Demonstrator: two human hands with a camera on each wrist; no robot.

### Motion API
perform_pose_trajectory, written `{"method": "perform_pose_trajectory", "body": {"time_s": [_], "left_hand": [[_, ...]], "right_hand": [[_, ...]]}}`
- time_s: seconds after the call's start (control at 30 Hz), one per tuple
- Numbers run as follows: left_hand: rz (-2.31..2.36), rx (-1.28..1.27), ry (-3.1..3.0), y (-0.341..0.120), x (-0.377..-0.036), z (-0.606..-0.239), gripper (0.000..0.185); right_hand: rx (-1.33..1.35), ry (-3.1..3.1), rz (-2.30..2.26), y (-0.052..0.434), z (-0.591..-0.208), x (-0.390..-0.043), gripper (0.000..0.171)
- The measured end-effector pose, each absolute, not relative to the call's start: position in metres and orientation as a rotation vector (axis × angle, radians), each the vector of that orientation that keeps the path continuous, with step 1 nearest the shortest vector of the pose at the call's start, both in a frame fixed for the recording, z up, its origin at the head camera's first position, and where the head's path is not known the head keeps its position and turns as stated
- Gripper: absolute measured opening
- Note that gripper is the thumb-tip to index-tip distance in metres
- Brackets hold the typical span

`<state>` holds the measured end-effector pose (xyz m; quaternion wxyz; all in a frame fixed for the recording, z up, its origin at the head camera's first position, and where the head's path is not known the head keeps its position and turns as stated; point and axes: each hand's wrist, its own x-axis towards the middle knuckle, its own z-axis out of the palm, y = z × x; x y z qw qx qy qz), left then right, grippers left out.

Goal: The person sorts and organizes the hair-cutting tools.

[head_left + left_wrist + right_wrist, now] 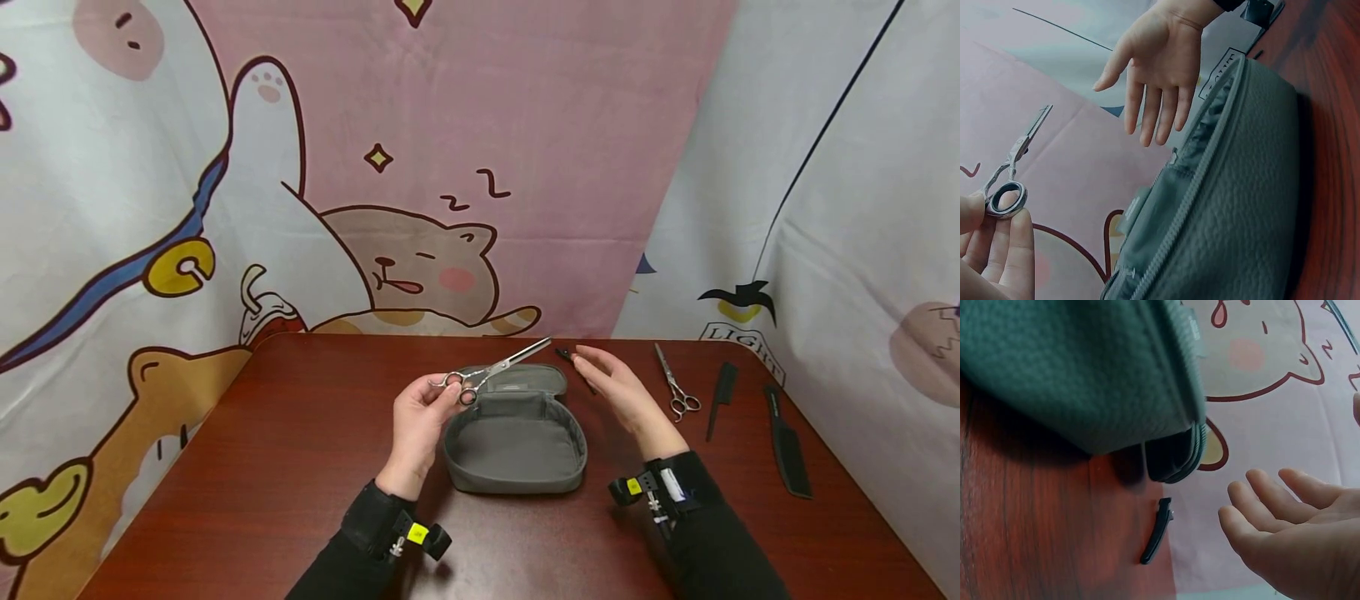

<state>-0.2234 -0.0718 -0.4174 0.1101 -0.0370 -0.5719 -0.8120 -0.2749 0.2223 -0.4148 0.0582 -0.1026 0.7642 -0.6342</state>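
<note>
My left hand holds a pair of silver thinning scissors by the finger rings, raised over the back left of a grey zippered case. The blades point up and to the right; comb-like teeth show along one blade in the left wrist view. A fingertip sits in the near ring. The case stands unzipped on the table, its lid folded back. To the right of the case my right hand hovers with loosely extended fingers, holding nothing. A slim black clip-like tool lies near it.
On the right side of the brown table lie another pair of silver scissors, a black tail-handled comb and a wide black comb. A printed cartoon cloth hangs behind the table.
</note>
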Motion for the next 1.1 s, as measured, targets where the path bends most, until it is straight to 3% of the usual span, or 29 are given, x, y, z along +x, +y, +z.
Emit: {"method": "perform_pose_trajectory", "body": {"time_s": [0.7,1.1], "left_hand": [[-2.330,-0.054,-1.747,-0.102,-0.225,-0.437,0.017],[-2.302,0.021,-1.809,-0.115,-0.223,-0.446,0.016]], "right_hand": [[-0.136,2.264,-1.767,0.225,-0.441,-0.302,0.076],[-0.022,2.118,-1.826,0.223,-0.452,-0.317,0.067]]}}
